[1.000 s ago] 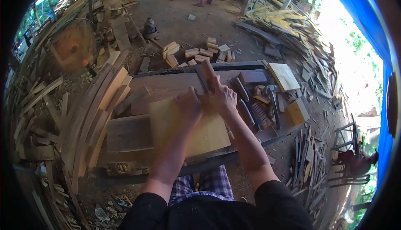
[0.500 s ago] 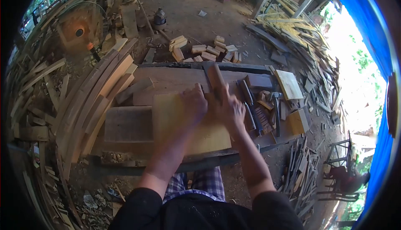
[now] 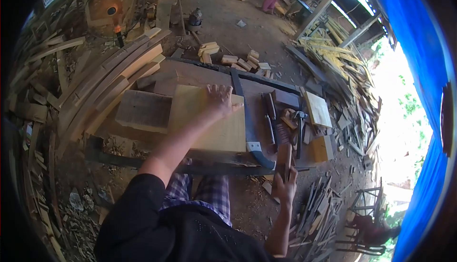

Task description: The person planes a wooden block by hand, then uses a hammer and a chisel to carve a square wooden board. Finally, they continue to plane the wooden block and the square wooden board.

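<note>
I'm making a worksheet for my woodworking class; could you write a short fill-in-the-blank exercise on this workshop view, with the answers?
Including the left hand, the number of hands touching the pale board is ____.
The right hand holds a brown block made of ____.
In this view, the hammer lies to the ____ of the pale board.
The big tarp at the edge of the view is coloured ____.

Missing words: one; wood; right; blue.
</note>
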A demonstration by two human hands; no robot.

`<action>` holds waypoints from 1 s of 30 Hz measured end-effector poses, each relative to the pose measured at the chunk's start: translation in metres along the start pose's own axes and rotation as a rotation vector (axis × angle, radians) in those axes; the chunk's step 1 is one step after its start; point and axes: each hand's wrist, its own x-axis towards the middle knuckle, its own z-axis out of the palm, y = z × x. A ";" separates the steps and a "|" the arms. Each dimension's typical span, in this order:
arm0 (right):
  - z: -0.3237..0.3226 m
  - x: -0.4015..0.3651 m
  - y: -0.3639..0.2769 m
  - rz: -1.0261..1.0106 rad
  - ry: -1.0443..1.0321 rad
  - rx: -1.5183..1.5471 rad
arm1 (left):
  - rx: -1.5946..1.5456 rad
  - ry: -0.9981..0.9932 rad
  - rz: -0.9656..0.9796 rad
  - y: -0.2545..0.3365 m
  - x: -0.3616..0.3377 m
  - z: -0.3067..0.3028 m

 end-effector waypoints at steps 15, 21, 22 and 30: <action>0.033 -0.053 0.085 -0.091 -0.029 0.754 | -0.377 -0.988 -0.027 -0.047 0.078 -0.058; 0.030 -0.023 0.022 -0.301 0.031 0.735 | -0.769 -0.546 -0.605 -0.076 0.032 -0.109; 0.024 -0.027 0.018 -0.336 0.079 0.686 | -0.846 -0.412 -0.687 -0.082 0.017 -0.099; 0.006 -0.042 -0.042 -0.158 0.076 0.709 | -1.258 -0.087 -1.175 -0.062 -0.102 -0.109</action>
